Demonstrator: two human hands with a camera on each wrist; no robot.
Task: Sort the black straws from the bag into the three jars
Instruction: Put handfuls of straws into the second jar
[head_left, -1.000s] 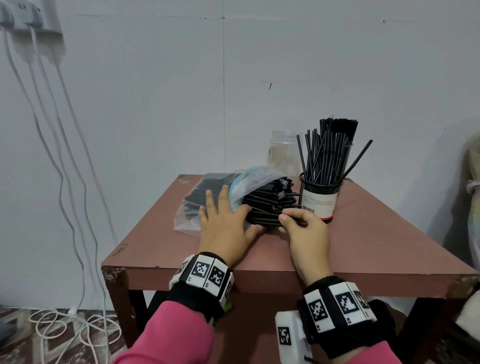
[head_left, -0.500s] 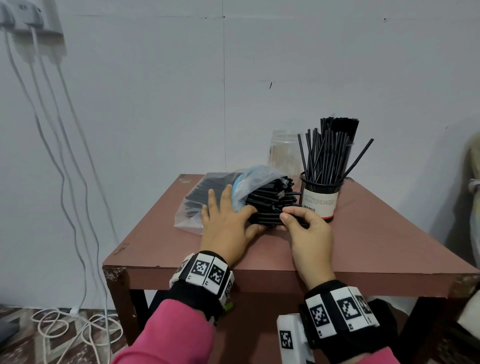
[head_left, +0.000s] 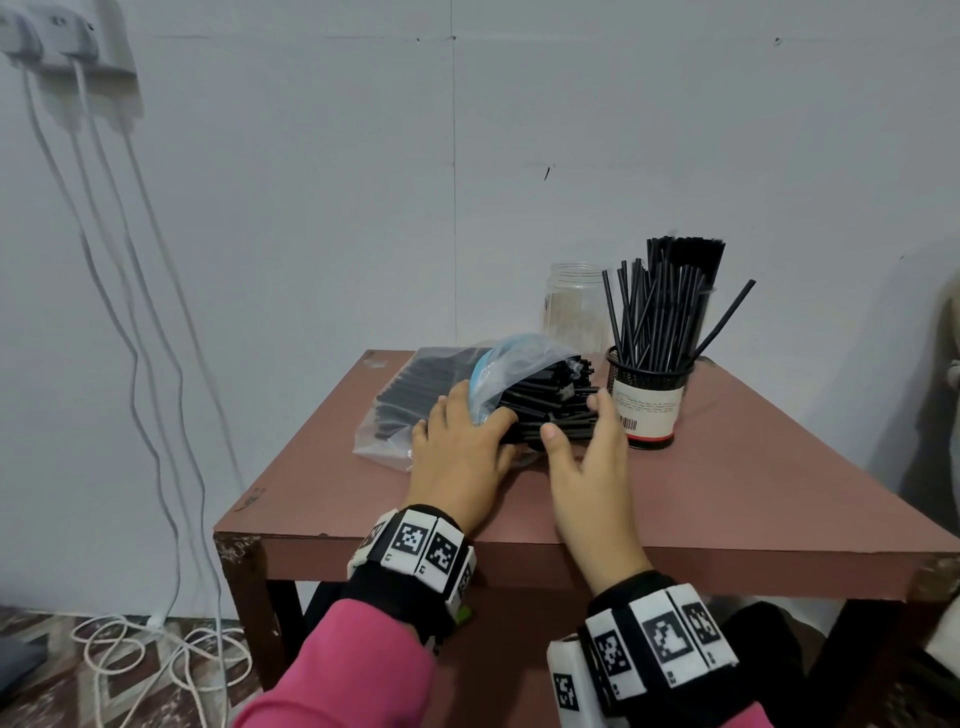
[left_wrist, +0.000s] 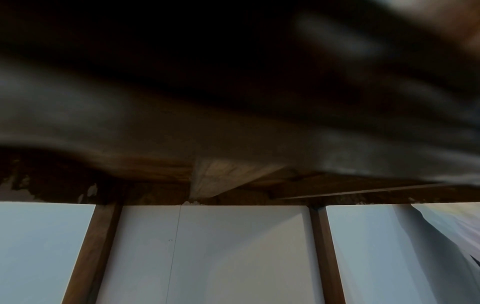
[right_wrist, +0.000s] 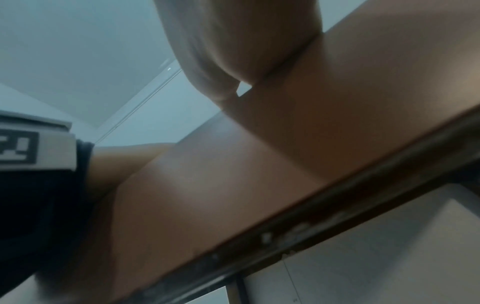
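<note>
At frame centre, the left hand (head_left: 462, 452) lies flat on the bag (head_left: 415, 400) while the right hand (head_left: 587, 457) pinches protruding straws (head_left: 550, 410); best drawn out level, bag pinned.

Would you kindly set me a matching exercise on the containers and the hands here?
Things:
1. clear plastic bag of black straws
2. black mesh cup
3. clear glass jar
4. right hand

States:
a. no straws visible inside
b. lies flat under the left hand
c. holds upright straws
d. grasps the straw ends at the bag's mouth

Pairs: 1-b, 2-c, 3-a, 4-d
</note>
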